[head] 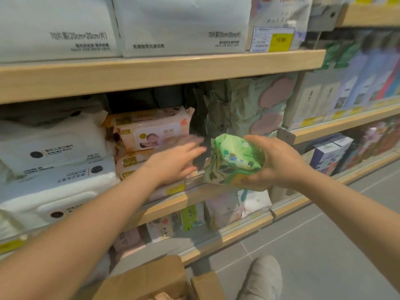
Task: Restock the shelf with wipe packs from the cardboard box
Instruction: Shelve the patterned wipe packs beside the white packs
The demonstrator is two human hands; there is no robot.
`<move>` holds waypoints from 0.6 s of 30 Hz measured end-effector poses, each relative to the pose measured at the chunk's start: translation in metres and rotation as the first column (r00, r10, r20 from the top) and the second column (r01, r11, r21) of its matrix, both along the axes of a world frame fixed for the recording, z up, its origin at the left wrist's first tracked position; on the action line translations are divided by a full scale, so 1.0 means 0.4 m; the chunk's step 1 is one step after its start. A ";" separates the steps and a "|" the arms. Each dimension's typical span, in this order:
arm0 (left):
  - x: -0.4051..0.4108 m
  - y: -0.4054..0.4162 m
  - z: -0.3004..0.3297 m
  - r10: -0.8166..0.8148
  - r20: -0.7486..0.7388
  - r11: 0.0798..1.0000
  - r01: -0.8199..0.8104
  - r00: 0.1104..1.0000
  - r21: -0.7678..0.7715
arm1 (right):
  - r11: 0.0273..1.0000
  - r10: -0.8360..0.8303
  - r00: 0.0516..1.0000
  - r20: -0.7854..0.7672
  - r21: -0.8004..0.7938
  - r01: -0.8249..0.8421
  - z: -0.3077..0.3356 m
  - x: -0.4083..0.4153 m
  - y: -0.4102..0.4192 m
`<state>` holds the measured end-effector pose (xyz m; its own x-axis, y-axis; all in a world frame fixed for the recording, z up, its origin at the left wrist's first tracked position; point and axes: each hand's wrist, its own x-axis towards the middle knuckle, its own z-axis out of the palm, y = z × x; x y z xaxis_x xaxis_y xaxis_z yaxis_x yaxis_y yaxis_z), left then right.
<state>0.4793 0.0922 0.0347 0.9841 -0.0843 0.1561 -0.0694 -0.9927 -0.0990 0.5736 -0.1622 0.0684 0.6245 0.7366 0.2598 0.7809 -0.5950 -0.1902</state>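
My right hand (pixel 275 163) grips a green wipe pack (pixel 234 161) in front of the middle shelf (pixel 173 202), near a dark gap between the stocked packs. My left hand (pixel 177 159) reaches toward that gap with straight fingers, blurred by motion and holding nothing, just in front of the stacked peach-coloured wipe packs (pixel 151 131). Pale green packs (pixel 249 105) stand upright on the right of the gap. The open cardboard box (pixel 151 280) sits on the floor below, at the bottom edge of the view.
White wipe packs (pixel 54 161) fill the shelf's left side, and large pale packs (pixel 173 24) sit on the shelf above. A lower shelf (pixel 227 237) holds small assorted packs. My knee (pixel 264 276) is beside the box on the grey tiled floor (pixel 324 245).
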 end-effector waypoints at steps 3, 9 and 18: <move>0.017 0.027 -0.028 -0.006 0.034 0.989 0.001 0.999 0.145 | 1.000 0.007 0.999 0.034 0.000 -0.007 0.027 0.007 0.017; -0.021 0.041 -0.018 -0.053 0.120 0.957 0.017 0.991 0.289 | 0.993 0.087 0.995 -0.037 0.078 -0.084 0.024 0.006 0.081; -0.057 0.072 -0.029 -0.033 0.094 0.998 0.027 0.995 0.064 | 0.981 0.136 0.971 -0.199 0.161 -0.104 0.022 0.083 0.182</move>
